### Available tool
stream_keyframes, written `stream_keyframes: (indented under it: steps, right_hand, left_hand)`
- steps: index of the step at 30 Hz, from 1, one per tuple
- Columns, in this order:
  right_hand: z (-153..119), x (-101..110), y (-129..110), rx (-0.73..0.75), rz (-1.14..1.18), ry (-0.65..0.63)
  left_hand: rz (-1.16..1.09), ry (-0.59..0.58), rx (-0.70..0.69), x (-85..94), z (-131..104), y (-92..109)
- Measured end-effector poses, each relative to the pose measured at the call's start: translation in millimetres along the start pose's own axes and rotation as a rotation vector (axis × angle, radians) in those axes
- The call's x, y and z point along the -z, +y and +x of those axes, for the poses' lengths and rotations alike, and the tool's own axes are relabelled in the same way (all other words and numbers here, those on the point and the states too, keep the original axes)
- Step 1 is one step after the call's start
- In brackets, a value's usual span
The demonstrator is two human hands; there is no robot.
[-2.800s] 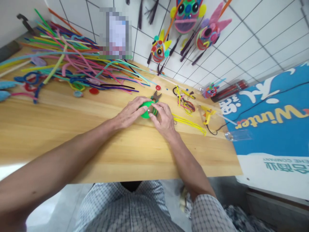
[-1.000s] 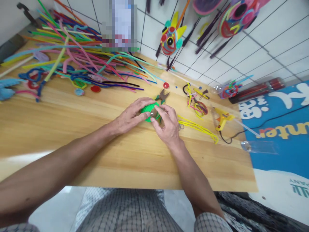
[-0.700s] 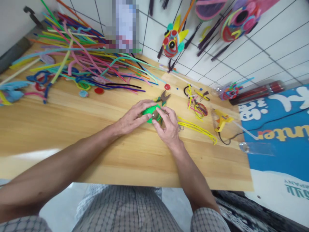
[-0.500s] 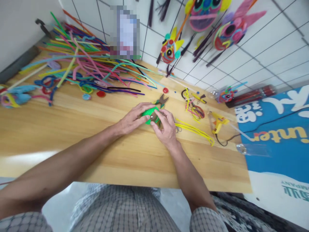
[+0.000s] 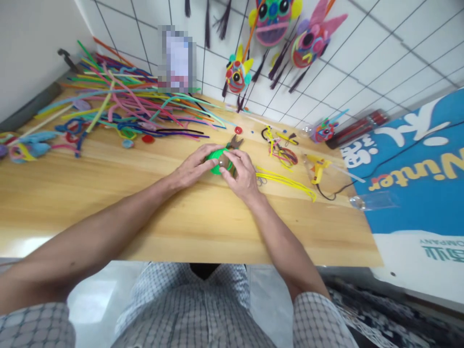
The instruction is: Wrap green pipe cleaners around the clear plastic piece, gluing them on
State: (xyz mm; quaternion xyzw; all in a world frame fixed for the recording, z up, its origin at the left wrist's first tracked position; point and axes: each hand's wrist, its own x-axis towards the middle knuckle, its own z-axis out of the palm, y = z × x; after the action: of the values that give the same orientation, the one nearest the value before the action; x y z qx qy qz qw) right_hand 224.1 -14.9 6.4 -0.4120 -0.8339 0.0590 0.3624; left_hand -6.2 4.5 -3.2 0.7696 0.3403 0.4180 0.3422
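Note:
A round green piece (image 5: 214, 169) with a brownish, shiny middle is held between both hands above the wooden table (image 5: 174, 217). My left hand (image 5: 195, 166) grips its left side, thumb on the front and fingers over the top. From the right, my right hand (image 5: 242, 173) has its thumb and fingers closed on the brownish part. Pliers (image 5: 236, 141) with dark jaws lie just behind the hands. Yellow stems (image 5: 286, 182) lie to the right of my right hand, with small scissors (image 5: 261, 181) beside them.
Colourful fuzzy stems (image 5: 145, 104) are heaped at the back left. A yellow glue gun (image 5: 319, 170) with a cord lies at the right. Decorated masks (image 5: 237, 76) hang on the white grid wall. A blue printed sheet (image 5: 409, 193) covers the right side.
The whole view has shifted, so the table items appear further left. Both hands keep hold of the green piece, with the right fingers slightly moved over its middle.

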Motion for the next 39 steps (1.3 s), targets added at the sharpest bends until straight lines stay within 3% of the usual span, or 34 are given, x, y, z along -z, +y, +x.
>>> stream_keyframes:
  steps: [11, 21, 31, 39]
  right_hand:
    - [3.1, -6.4, 6.5, -0.003, -0.005, 0.014]
    - [17.2, -5.9, 42.9, -0.033, 0.077, 0.037]
    - [29.0, -2.2, 71.4, -0.011, 0.048, 0.060]
    - [18.3, 4.5, 62.6, -0.049, 0.038, 0.065]
  left_hand:
    - [0.037, 0.032, 0.027, -1.4, 3.6, -6.6]
    - [0.066, -0.047, -0.035, -1.2, 44.8, -15.8]
    - [0.081, -0.043, -0.126, -8.0, 77.8, -28.7]
    - [0.142, 0.004, -0.066, -18.0, 66.8, -15.5]
